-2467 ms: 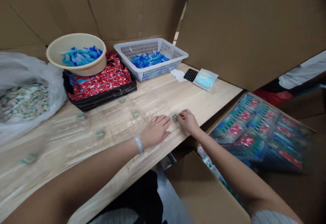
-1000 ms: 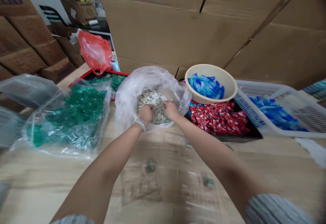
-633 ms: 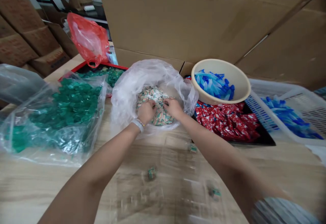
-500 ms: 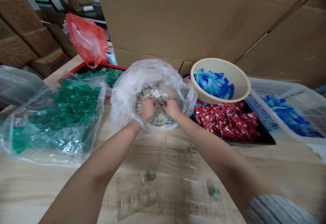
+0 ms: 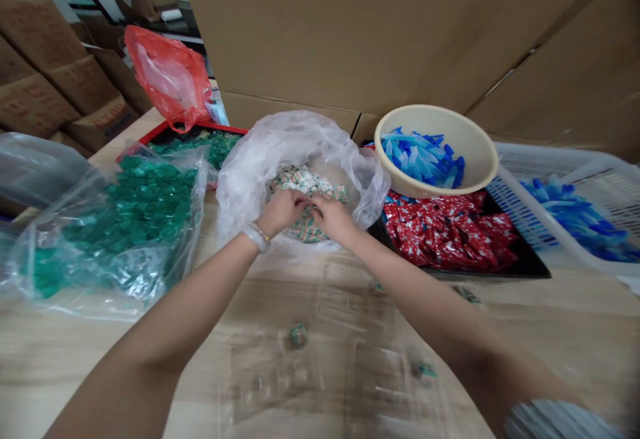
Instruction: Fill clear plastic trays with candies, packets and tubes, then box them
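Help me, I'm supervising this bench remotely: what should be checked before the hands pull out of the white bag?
1. Hands at the pile: left hand and right hand rest on the small packets inside the white bag: ok.
2. Grip: what the hands hold is hidden in the pile: cannot tell.
3. Bag mouth: open wide around the hands: ok.
4. Footing of the beige bowl: it sits on loose red sachets in the black tray, right beside the bag: not ok.
5. The table under the arms: a small green piece lies loose there: not ok.
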`<action>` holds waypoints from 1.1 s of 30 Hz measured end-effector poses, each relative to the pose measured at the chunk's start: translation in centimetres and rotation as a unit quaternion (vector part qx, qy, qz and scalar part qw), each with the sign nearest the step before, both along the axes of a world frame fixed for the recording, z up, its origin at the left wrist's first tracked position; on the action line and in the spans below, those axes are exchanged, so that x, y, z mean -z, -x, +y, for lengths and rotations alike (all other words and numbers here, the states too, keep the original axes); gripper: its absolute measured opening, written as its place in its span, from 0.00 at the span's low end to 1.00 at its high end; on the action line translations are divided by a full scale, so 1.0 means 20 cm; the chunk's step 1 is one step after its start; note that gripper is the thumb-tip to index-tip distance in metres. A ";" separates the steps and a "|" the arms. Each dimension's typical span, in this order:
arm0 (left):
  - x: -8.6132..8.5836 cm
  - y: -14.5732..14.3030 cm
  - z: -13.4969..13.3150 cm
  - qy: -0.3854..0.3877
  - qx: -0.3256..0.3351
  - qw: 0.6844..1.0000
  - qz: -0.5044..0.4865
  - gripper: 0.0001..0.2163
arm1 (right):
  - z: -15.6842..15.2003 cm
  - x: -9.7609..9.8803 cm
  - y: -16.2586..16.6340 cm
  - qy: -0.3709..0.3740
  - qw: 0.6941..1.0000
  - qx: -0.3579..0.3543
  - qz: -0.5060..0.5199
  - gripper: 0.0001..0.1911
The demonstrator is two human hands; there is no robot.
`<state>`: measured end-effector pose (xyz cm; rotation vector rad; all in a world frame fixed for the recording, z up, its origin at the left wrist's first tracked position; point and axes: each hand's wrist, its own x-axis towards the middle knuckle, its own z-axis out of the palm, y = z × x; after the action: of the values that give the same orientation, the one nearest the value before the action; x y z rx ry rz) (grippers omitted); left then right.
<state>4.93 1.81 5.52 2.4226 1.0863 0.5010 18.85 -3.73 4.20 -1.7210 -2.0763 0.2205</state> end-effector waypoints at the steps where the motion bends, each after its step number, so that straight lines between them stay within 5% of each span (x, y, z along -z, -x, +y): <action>1: -0.01 0.06 -0.03 0.011 0.016 1.000 -0.002 0.11 | -0.03 0.00 0.03 0.004 0.999 -0.032 0.014 0.10; 4: 0.02 0.21 -0.13 0.059 0.031 0.998 -0.002 0.11 | -0.10 0.04 0.13 0.032 0.994 -0.099 0.045 0.08; 8: 0.10 0.30 -0.21 0.113 0.052 0.992 -0.003 0.10 | -0.14 0.11 0.21 0.067 0.991 -0.094 0.062 0.08; 21: 0.16 0.29 -0.28 0.036 0.024 0.998 -0.038 0.07 | -0.17 0.17 0.19 0.055 0.974 -0.072 0.209 0.10; 33: 0.19 0.29 -0.29 0.039 0.025 0.997 -0.065 0.11 | -0.18 0.15 0.13 0.040 0.984 -0.060 0.163 0.13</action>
<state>-0.88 -4.07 1.82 2.3092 0.9692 0.5790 16.20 -7.24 1.26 -1.4872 -1.9497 0.5891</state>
